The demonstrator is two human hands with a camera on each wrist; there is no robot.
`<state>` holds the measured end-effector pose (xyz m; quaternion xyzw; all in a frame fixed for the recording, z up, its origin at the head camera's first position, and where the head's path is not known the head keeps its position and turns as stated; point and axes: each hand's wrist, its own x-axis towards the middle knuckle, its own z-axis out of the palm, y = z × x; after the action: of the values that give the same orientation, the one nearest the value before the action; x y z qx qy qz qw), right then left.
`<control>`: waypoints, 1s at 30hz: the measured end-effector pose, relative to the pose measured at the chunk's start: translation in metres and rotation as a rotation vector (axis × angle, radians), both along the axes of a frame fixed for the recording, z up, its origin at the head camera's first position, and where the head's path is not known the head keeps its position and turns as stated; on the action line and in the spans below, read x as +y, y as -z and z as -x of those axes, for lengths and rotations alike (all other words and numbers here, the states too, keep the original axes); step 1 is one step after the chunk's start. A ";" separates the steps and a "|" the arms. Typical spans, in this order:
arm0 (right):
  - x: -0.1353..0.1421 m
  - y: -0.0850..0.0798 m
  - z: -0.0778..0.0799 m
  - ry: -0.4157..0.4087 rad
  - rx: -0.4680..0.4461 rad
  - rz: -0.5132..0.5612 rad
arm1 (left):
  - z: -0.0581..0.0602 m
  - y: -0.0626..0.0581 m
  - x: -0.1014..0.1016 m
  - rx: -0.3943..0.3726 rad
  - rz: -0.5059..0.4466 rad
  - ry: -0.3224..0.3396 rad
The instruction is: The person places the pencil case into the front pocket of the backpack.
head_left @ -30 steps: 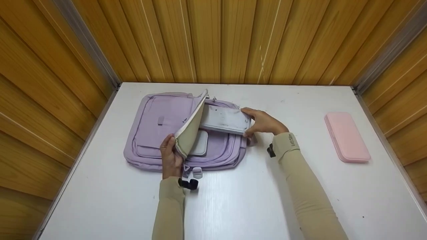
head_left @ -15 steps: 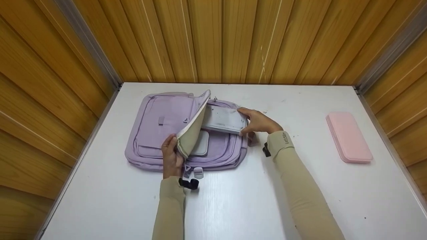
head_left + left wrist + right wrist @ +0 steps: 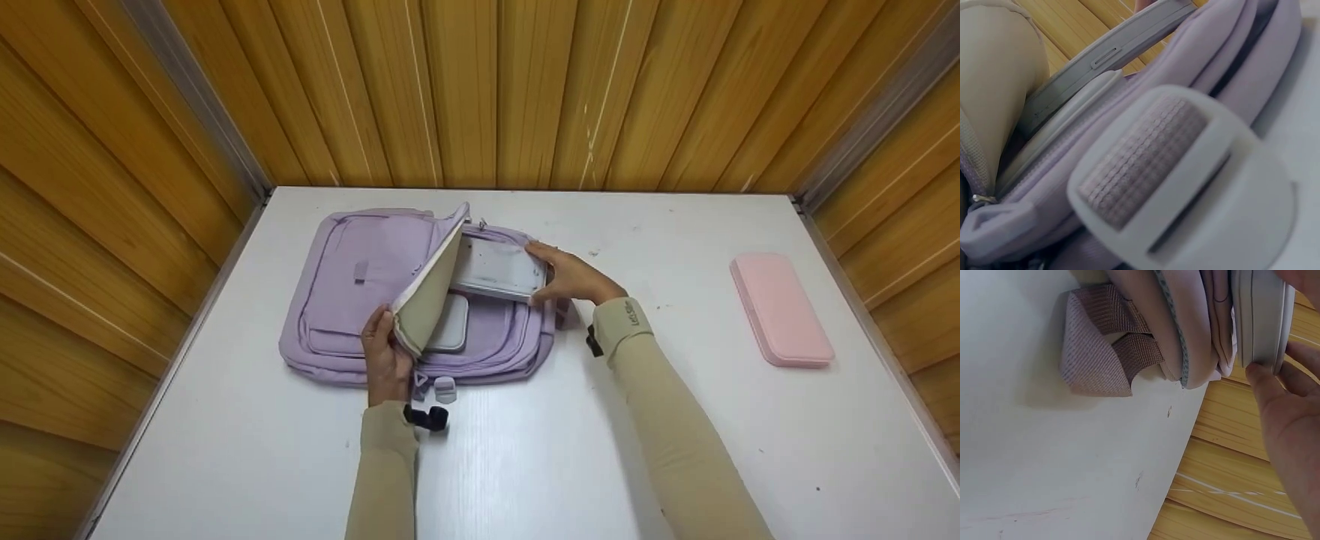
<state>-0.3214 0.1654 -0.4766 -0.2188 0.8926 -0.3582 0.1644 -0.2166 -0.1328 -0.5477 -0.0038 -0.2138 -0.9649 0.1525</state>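
Observation:
A lilac backpack lies flat on the white table. My left hand grips the edge of its front flap, whose cream lining faces right, and lifts it off the pocket. At the pocket's right part, my right hand pinches the end of a pale grey, flat rectangular case; its left end is hidden behind the flap. Just below, a second light grey case with rounded corners lies in the pocket, partly covered by the flap. In the right wrist view, thumb and fingers clasp the pale case's end.
A pink case lies at the table's right. A grey strap buckle hangs at the backpack's near edge, large in the left wrist view. A webbing strap sticks out on the right side. Wood-look panels stand behind the table.
My right hand has moved left, sliding the pale grey case farther in behind the flap. My left hand keeps holding the flap up, almost unmoved.

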 end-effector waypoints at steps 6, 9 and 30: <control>0.004 0.009 -0.007 0.100 -0.017 0.078 | -0.001 0.001 0.000 -0.006 -0.007 0.003; 0.005 0.016 -0.011 0.162 -0.027 0.125 | -0.002 0.002 0.000 -0.005 -0.011 0.010; -0.001 0.030 -0.028 0.326 -0.049 0.311 | -0.001 0.002 -0.001 -0.019 -0.018 0.018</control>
<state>-0.2932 0.1647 -0.5062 -0.0856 0.8459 -0.5186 0.0899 -0.2161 -0.1338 -0.5498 0.0050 -0.2066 -0.9681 0.1415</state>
